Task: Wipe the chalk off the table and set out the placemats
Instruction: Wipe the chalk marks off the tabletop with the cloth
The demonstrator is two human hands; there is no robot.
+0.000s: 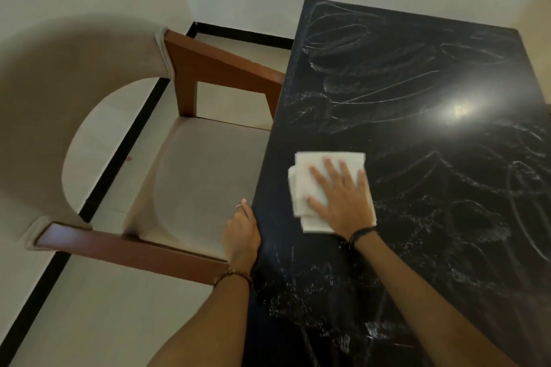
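A glossy black table (417,194) fills the right half of the view, covered in white chalk scribbles (357,74) and smears. A folded white cloth (304,188) lies flat on it near the left edge. My right hand (340,197) presses down on the cloth, palm flat and fingers spread. My left hand (241,235) grips the table's left edge, fingers curled over the side. The strip of table between the two hands looks darker, with less chalk. No placemats are in view.
A chair (193,176) with a beige seat, curved beige back and brown wooden arms (220,65) stands pushed against the table's left side. Pale floor tiles with black borders (125,140) run beneath it. White walls rise behind.
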